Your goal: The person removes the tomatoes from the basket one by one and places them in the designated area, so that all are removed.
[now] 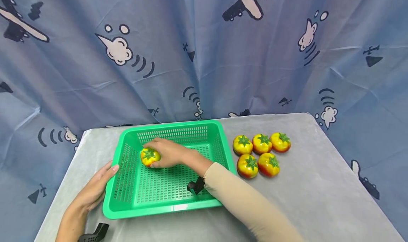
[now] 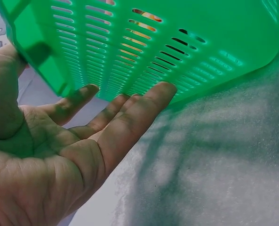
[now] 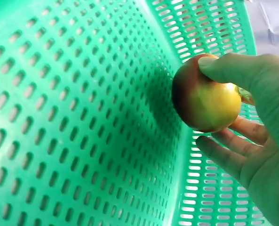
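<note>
Inside the green plastic basket (image 1: 172,208), my right hand (image 1: 169,152) holds a yellow-and-red tomato (image 1: 149,157) with a green leafy top. Seen from the right wrist, the thumb (image 3: 224,68) lies on one side of the tomato (image 3: 207,96) and the other fingers reach around the far side, close to the basket's end wall. At the basket's left side is my left hand (image 1: 95,187), its thumb tip at the rim. The left wrist view has the fingers (image 2: 130,127) extended, rather straight, along the outside of the slotted wall (image 2: 214,28).
To the right of the basket, several similar tomatoes (image 1: 262,143) sit close together in two rows on the grey cloth-covered table (image 1: 322,189). A blue patterned curtain (image 1: 204,57) hangs behind the table. Black wrist straps (image 1: 95,233) are on both arms.
</note>
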Demonstrator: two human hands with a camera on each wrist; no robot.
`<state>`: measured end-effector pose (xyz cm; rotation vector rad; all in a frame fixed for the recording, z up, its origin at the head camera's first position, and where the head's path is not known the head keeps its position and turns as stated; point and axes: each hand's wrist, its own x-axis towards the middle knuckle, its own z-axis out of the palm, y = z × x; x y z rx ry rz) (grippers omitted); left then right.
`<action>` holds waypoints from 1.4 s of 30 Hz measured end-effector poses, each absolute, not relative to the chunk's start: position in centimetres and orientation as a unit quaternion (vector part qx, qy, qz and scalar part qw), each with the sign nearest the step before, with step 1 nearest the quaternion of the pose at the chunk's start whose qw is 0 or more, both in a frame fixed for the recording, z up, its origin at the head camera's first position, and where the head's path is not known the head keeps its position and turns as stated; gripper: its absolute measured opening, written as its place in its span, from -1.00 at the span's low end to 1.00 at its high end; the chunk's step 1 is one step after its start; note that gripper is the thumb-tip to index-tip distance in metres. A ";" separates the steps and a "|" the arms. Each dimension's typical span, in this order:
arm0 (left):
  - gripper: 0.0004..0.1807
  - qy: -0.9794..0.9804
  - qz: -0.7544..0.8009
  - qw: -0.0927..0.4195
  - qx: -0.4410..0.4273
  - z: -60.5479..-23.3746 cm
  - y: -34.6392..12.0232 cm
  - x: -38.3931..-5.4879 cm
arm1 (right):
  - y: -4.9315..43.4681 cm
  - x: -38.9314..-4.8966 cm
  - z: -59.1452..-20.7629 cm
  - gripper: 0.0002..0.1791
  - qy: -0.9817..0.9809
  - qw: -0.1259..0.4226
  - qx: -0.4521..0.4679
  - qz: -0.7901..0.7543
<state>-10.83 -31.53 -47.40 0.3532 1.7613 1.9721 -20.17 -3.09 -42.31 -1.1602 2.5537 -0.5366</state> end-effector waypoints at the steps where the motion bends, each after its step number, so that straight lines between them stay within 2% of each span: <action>1: -0.30 0.639 0.721 0.234 0.131 -47.3 -31.5 -10.9 | -3.0 -20.3 -42.2 -0.23 0.885 0.142 -0.402 -0.186; 6: -0.44 0.634 0.727 0.226 0.134 -47.0 -31.3 -11.4 | -2.4 -21.1 -41.7 -0.24 0.886 0.143 -0.397 -0.192; 11: -0.30 0.644 0.720 0.225 0.128 -46.8 -31.0 -11.7 | -2.0 -21.4 -41.4 -0.25 0.880 0.145 -0.407 -0.200; 21: -0.25 0.656 0.710 0.220 0.127 -46.9 -31.6 -11.2 | -2.0 -21.8 -39.9 -0.24 0.868 0.157 -0.416 -0.224; 28: -0.35 0.647 0.719 0.220 0.129 -46.8 -31.5 -11.1 | -0.8 -20.9 -38.1 -0.24 0.871 0.154 -0.403 -0.236; 34: -0.26 0.651 0.714 0.224 0.132 -46.9 -31.4 -10.8 | 0.8 -19.8 -37.4 -0.26 0.877 0.153 -0.396 -0.227; 42: -0.29 0.646 0.718 0.225 0.131 -47.0 -31.3 -10.5 | 3.2 -18.1 -36.4 -0.28 0.877 0.152 -0.387 -0.242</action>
